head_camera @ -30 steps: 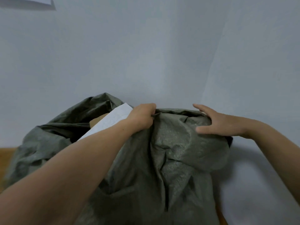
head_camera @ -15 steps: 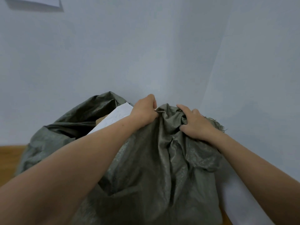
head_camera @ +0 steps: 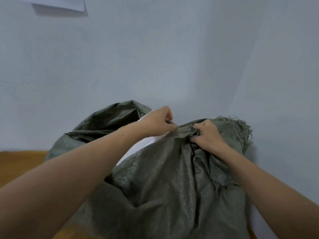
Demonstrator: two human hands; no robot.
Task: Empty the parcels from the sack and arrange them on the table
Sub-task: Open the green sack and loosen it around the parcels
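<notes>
A large grey-green woven sack (head_camera: 164, 183) stands on the wooden table (head_camera: 19, 166), its mouth bunched at the top with a frayed edge on the right. My left hand (head_camera: 158, 123) grips the gathered rim of the sack. My right hand (head_camera: 207, 135) grips the same bunched cloth a little to the right, so the two fists lie close together. A white parcel (head_camera: 138, 149) shows through the open part of the mouth, under my left forearm. Whatever else is in the sack is hidden.
A pale wall (head_camera: 155, 57) rises right behind the sack, and a second wall (head_camera: 284, 100) closes in on the right. A white sheet of paper (head_camera: 58, 4) hangs high on the left. Bare wood shows at the left of the sack.
My right hand went from lying open on the sack's right shoulder to gripping the bunched rim next to my left hand. The rim has been gathered and lifted, and the frayed edge now shows.
</notes>
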